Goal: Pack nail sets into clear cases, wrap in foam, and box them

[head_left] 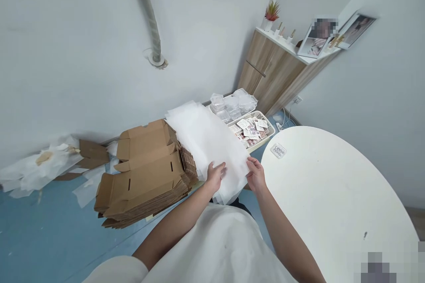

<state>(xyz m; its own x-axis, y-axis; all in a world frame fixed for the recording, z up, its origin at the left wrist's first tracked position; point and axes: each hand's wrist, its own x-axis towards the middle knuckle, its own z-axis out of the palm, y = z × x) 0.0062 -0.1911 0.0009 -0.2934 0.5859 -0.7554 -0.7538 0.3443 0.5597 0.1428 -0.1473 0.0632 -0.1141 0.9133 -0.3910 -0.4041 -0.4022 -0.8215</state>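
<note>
A pile of thin, translucent white sheets lies before me; I cannot tell whether they are foam, paper or plastic bags. At the right edge of the pile, my right hand pinches the border of a white sheet between thumb and fingers. My left hand is over the near left part of the sheets, thumb and fingers apart, and seems to touch the top one. Left of the pile stands a tall stack of flattened brown cardboard boxes with slots and flaps.
Behind the sheets are a basket of printed cards and clear plastic cases. A round white table on my right bears a small clear case. Loose wrapping lies by the wall; a wooden cabinet fills the corner.
</note>
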